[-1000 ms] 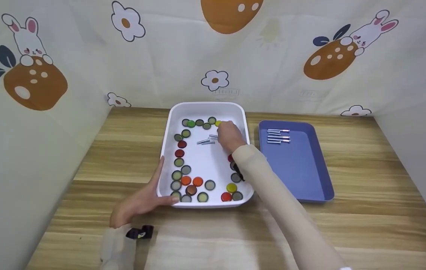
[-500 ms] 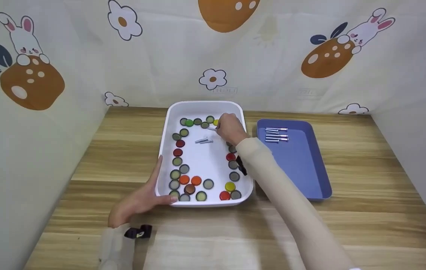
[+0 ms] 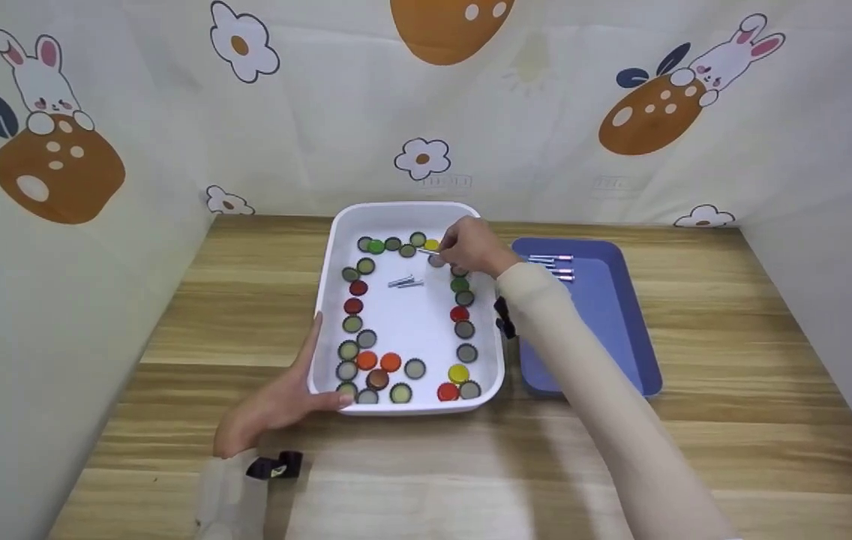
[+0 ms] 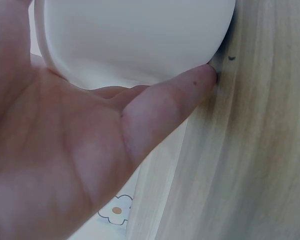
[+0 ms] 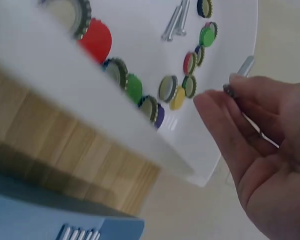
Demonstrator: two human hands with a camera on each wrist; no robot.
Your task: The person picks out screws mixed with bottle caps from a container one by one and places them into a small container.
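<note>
My right hand [image 3: 475, 246] pinches a silver screw [image 5: 246, 66] between thumb and fingertips over the back right part of a white tray [image 3: 407, 407]. In the right wrist view the screw's shank sticks out past the fingers. A few more screws [image 3: 405, 283] lie loose on the tray floor. Bottle caps in green, red, orange, yellow and grey, such as a red cap [image 3: 353, 305], lie along the tray's sides. At the front left corner my left hand [image 3: 276, 405] grips the tray, its thumb over the rim; the left wrist view shows fingers along the outer wall.
A blue tray [image 3: 649, 352] stands just right of the white one, with several screws [image 3: 557, 259] in a row at its back left; my right forearm hangs partly over it. A patterned cloth backdrop [image 3: 321, 112] encloses the wooden table [image 3: 238, 285].
The right hand has lifted a screw from the small pile and drawn it up and to the right. Caps along the right side have come into view. The left hand stays at its corner.
</note>
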